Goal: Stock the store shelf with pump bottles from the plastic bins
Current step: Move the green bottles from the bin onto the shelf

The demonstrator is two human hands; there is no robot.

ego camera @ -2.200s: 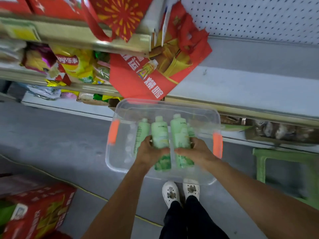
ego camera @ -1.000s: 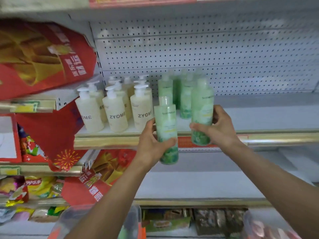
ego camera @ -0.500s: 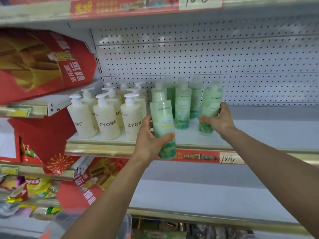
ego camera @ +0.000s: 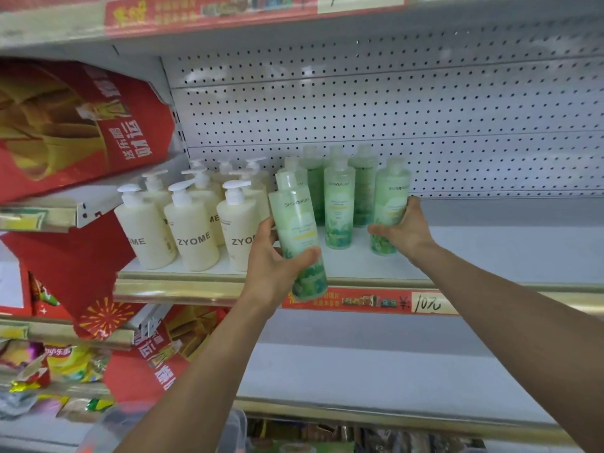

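Observation:
My left hand (ego camera: 268,266) grips a green bottle (ego camera: 299,230), tilted, in front of the shelf's gold edge (ego camera: 183,289). My right hand (ego camera: 403,232) is wrapped around a second green bottle (ego camera: 390,204) that stands on the white shelf (ego camera: 490,256), at the right end of a group of green bottles (ego camera: 340,204). Cream ZYOME pump bottles (ego camera: 192,237) stand in rows to their left. A corner of the clear plastic bin (ego camera: 235,433) shows at the bottom, behind my left arm.
Red gift bags (ego camera: 81,125) hang over the neighbouring shelves on the left, with snack packs (ego camera: 65,364) below them. A pegboard wall (ego camera: 392,125) backs the shelf. The shelf to the right of the green bottles is bare. A lower white shelf (ego camera: 392,371) runs beneath.
Both hands lifted green bottles out of the bin up to the shelf. The right hand has since set its bottle down on the shelf; the left bottle stays in front of the edge.

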